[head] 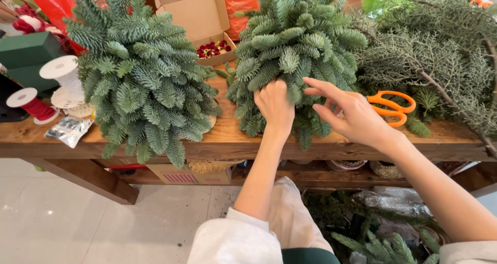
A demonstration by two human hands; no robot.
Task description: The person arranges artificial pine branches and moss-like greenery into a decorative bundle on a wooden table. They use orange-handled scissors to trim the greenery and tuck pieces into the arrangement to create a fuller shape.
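Note:
A small fir-sprig tree [295, 46] stands on the wooden table [228, 134] in front of me. My left hand [274, 106] presses into its lower front with the fingers buried among the sprigs. My right hand [347, 111] hovers just to the right of it, fingers spread and touching the tips of the greenery, holding nothing. A second, similar fir tree [137, 72] stands to the left, apart from both hands.
Orange-handled scissors [393, 107] lie behind my right hand. Loose branches [440, 62] pile at the right. An open cardboard box [204, 20] with red berries sits at the back. Spools of white ribbon [62, 72] and red ribbon [31, 104] and a foil packet [67, 130] are at the left.

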